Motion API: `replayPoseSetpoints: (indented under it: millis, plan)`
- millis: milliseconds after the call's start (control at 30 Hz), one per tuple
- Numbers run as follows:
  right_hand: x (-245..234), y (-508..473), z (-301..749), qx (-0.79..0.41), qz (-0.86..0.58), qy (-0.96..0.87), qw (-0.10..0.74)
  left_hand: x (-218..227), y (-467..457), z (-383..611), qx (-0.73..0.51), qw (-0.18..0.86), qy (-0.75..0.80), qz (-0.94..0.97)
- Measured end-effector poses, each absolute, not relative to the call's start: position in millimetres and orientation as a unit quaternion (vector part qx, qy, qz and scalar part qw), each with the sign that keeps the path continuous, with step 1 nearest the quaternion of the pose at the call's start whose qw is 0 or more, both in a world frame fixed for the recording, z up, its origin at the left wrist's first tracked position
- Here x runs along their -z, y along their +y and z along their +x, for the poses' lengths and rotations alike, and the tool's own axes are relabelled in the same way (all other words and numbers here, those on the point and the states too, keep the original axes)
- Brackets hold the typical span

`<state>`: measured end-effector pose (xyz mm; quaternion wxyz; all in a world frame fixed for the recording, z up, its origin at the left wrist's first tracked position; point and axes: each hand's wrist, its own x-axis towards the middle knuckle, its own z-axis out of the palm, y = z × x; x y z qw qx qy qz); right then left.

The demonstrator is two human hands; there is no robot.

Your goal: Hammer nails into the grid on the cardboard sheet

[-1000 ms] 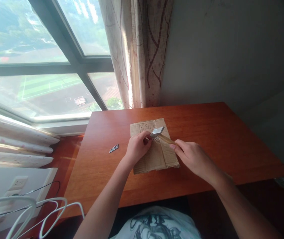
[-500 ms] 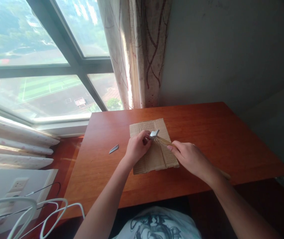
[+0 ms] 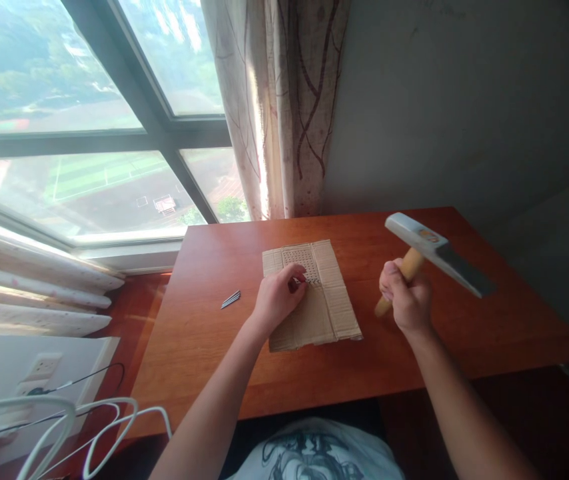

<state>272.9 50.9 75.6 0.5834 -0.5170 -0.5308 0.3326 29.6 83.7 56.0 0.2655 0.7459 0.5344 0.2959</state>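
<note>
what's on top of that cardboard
The left hand is over the cardboard, with rows of small dark marks beyond and beside it. Whatever the hand covers can't be seen.

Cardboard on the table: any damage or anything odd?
Yes: rows of small dark holes mark the far part of the cardboard, beyond the left hand, and its near right corner looks ragged. The thin metal rods lie tidily together to its left; nothing looks spilled.

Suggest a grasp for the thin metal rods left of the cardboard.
Probably pinch the thin metal rods across their middle from above, closing on the outer long sides: they look slim and straight, lying flat and close together on the table.
</note>
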Motion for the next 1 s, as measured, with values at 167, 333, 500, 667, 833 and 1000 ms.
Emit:
replayPoseSetpoints:
  millis: [167,333,500,667,833,1000]
  plan:
    - [-60,64,266,-0.349,-0.470,-0.447,0.677,-57,82,28,-0.293,0.266,0.531,0.749]
    - [-50,66,265,-0.307,-0.513,-0.458,0.658,-59,82,27,-0.277,0.258,0.539,0.753]
    - [-48,65,266,-0.320,-0.505,-0.469,0.650,-62,81,29,-0.262,0.242,0.534,0.767]
    - [-45,61,268,-0.343,-0.494,-0.475,0.643,-67,71,13,-0.340,0.223,0.519,0.752]
    - [-42,54,268,-0.329,-0.496,-0.480,0.645,-58,62,-46,-0.270,0.131,0.633,0.714]
    - [-42,51,268,-0.328,-0.489,-0.472,0.657,-45,52,-91,-0.002,0.046,0.710,0.703]
